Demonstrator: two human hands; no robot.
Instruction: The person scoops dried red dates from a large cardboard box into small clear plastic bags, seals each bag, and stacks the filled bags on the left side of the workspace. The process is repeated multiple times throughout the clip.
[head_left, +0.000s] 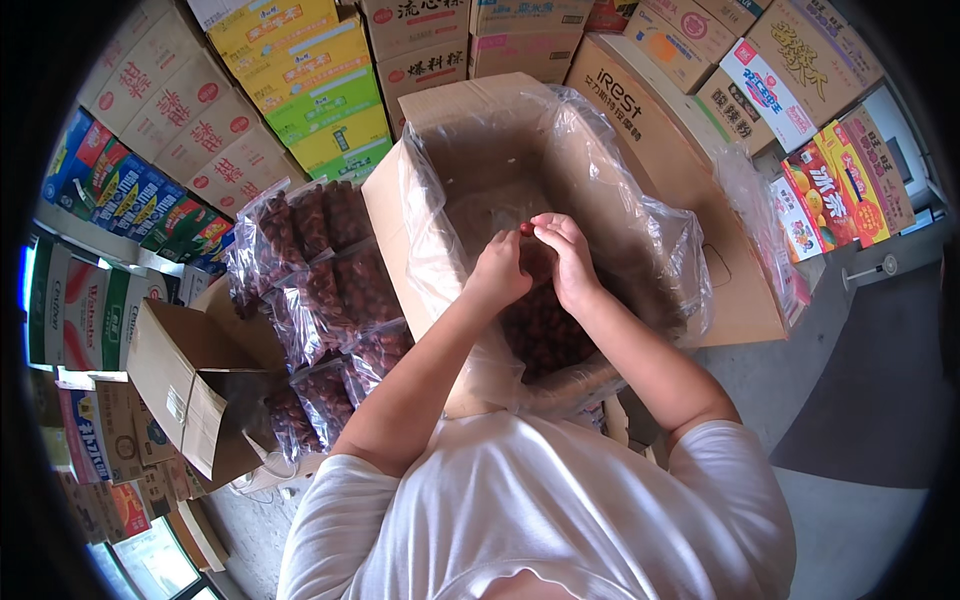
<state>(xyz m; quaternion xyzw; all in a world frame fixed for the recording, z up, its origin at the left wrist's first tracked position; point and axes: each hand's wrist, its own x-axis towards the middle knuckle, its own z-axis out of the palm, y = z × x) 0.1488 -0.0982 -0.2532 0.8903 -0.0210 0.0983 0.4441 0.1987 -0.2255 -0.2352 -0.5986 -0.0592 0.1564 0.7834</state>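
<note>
My right hand pinches a small red jujube at its fingertips, above a carton. From the other side, the curled fingers of my left hand come right up to the fruit; whether they grip it too is hidden. Beneath both hands stands the large open cardboard carton, lined with a clear plastic bag. Loose dark red jujubes lie in the near end of this liner, partly covered by my forearms. A blurred reddish patch shows between my palms, too unclear to name.
Clear bags filled with jujubes are stacked left of the carton. An open cardboard box stands farther left. Stacked product cartons line the back, and a long flat carton leans at the right beside crumpled plastic.
</note>
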